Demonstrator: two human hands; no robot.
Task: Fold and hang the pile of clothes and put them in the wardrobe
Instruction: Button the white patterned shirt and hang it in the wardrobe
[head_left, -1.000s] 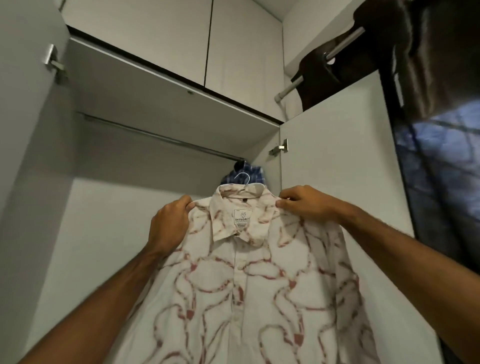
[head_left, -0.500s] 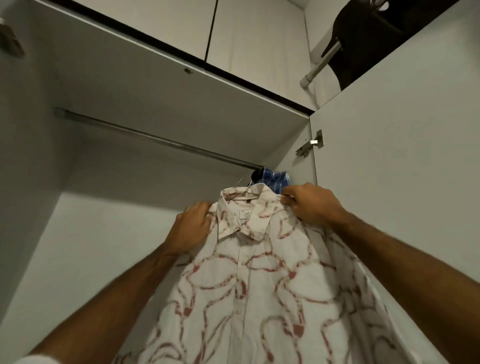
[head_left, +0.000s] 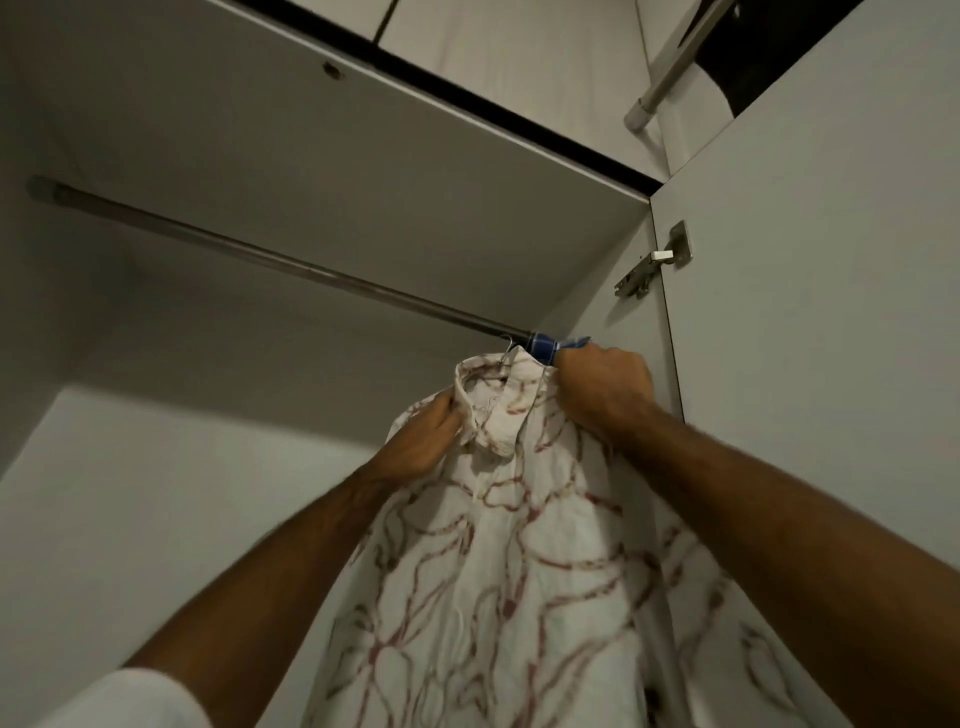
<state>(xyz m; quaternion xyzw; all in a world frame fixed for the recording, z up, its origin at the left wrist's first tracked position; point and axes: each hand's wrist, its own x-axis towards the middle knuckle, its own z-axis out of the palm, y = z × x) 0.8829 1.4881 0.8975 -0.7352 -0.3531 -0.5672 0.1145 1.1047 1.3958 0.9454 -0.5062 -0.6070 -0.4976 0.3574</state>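
A white shirt with red-brown line pattern (head_left: 519, 571) hangs on a hanger whose metal hook (head_left: 505, 347) is right at the wardrobe rail (head_left: 260, 257). My left hand (head_left: 423, 441) grips the shirt's left shoulder beside the collar. My right hand (head_left: 602, 387) grips the right shoulder, close to the wardrobe's right wall. Behind the collar a blue checked garment (head_left: 545, 348) hangs at the rail's right end. Whether the hook sits over the rail is hard to tell.
The open wardrobe door (head_left: 831, 312) with a metal hinge (head_left: 657, 257) stands at the right. The rail's left stretch is bare. A shelf panel (head_left: 363, 156) runs above the rail. A second rod (head_left: 670, 67) with dark cloth shows at top right.
Both hands have lifted the shirt up and to the right, from below the rail to its right end next to the blue garment. The view has tilted upward.
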